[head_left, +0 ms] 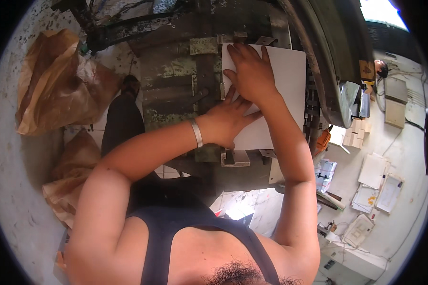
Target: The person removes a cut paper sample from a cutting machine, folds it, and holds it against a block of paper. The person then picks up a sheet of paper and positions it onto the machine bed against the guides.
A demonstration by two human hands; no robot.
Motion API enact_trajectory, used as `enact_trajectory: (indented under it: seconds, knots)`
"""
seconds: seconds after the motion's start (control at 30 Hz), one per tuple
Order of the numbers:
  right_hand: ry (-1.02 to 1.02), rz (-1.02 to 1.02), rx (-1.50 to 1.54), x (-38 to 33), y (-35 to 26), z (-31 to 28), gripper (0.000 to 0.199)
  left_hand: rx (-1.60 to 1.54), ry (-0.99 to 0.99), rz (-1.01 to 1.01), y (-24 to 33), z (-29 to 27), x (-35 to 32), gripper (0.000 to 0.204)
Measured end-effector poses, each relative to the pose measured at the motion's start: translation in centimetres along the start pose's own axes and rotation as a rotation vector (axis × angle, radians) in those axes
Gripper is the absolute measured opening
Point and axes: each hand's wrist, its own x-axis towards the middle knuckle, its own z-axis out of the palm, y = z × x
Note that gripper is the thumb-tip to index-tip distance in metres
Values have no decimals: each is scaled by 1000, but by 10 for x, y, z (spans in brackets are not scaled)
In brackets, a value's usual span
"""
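While both hands press flat on it, the white sheet (280, 85) lies on the bed of the old green machine (176, 90), squared toward the metal stops at its far edge. Right hand (249, 71): palm down, fingers spread, nothing clasped. Left hand (226, 121): also open and flat, fingertips on the sheet's near-left part, just under the right wrist; a metal bangle (196, 133) on that forearm.

Judgement: sheet looks like thin card, light and fairly stiff, smooth enough to slide; likely creases if pinched mid-span. Best handled by the edges or held down with flat palms, as now.

Packages: crumpled brown paper sacks (57, 80) on the floor at left. Stacks of pale flat cartons (373, 171) lie at right, and a small yellow-and-black label (366, 69) sits on the dark curved guard (328, 71).
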Motion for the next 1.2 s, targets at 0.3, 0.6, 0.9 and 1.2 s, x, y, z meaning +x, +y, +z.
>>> enact_trajectory:
  seconds: [0.3,0.6,0.9,1.2]
  knots:
    - [36,52,-11,-1,-7,6,72,-42,-72,-34,0,-1,3,117]
    - [-7,43,104,-42,-11,-15,67,-111,-117,-11,-5,4,5,114]
    - [51,39,96,-45,2,-15,65,20,-56,12,-3,-1,3,121]
    - [56,104,-26,1,9,-5,59,-36,-69,-17,1,-5,3,134]
